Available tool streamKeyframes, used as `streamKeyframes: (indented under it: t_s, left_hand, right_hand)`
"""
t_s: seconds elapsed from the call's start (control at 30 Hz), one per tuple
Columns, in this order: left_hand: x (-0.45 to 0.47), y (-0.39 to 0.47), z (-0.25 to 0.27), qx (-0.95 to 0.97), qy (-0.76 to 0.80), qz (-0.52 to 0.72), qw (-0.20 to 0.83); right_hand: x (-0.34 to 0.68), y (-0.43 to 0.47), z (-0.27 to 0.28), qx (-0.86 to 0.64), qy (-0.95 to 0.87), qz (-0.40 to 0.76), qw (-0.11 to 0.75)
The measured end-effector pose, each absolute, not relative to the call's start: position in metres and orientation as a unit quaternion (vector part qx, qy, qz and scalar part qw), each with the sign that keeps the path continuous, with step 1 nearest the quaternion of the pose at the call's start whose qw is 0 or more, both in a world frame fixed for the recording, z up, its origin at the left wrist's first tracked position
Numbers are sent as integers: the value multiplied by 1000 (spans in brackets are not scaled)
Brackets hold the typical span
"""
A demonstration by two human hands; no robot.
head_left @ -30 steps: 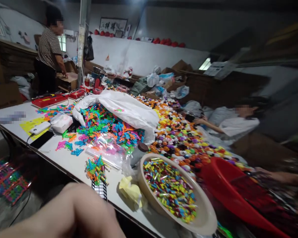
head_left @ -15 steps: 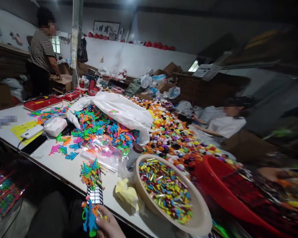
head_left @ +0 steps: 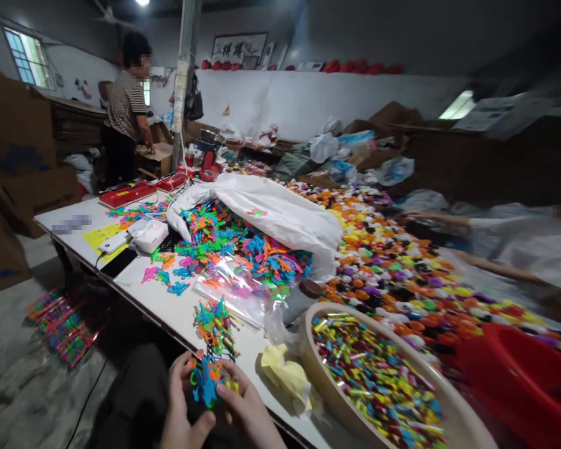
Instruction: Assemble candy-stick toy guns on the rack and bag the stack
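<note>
A bunch of small plastic toys (head_left: 206, 381), mostly blue with orange and green, is held between my two hands over my lap at the table edge. My right hand (head_left: 250, 408) grips its right side, thumb pressed on the front; a few yellow pieces show by those fingers. Curled round the left side is my left hand (head_left: 182, 399), fingertips at the bunch's upper left and thumb low beneath it. Just beyond, a small heap of colourful toys and short tubes (head_left: 217, 324) lies on a black grid-like rack, partly covered by the heap.
A beige basin (head_left: 315, 355) of shiny tubes stands right, beside crumpled yellow paper (head_left: 285, 377). A white sack (head_left: 280, 212) spills plastic toys on the white table (head_left: 144, 296). A red basin (head_left: 509, 368) is far right. One person stands back left; another person's arms reach in at right.
My left hand has come into view and taken the left side of the bunch, which my right hand alone held before. The view has swung left, so everything appears farther right.
</note>
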State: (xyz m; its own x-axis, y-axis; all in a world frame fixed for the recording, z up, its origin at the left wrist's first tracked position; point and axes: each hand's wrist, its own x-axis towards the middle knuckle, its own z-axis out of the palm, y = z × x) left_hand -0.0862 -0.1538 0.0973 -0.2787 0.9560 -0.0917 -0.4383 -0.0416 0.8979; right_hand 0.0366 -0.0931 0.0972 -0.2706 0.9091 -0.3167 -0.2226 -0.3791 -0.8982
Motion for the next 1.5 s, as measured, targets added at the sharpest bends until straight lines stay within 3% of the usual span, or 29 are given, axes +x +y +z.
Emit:
streamKeyframes:
  t_s: [0.13, 0.33, 0.57, 1.03, 1.5]
  left_hand:
    - [-92, -130, 80, 204, 504, 627, 558]
    - [-128, -117, 90, 77, 456, 725, 510]
    - [-150, -114, 111, 107, 446, 753, 471]
    - [-113, -107, 141, 108, 439, 734, 507]
    - [-104, -109, 145, 143, 387, 670, 617]
  right_hand:
    - [14, -95, 107, -457, -477, 644, 385]
    - [-19, -89, 116, -451, -534, 581, 417]
    - [-22, -77, 133, -412, -528, 639, 379]
    - [4, -60, 143, -347, -415, 715, 443]
    - [18, -54, 142, -353, -329, 727, 488]
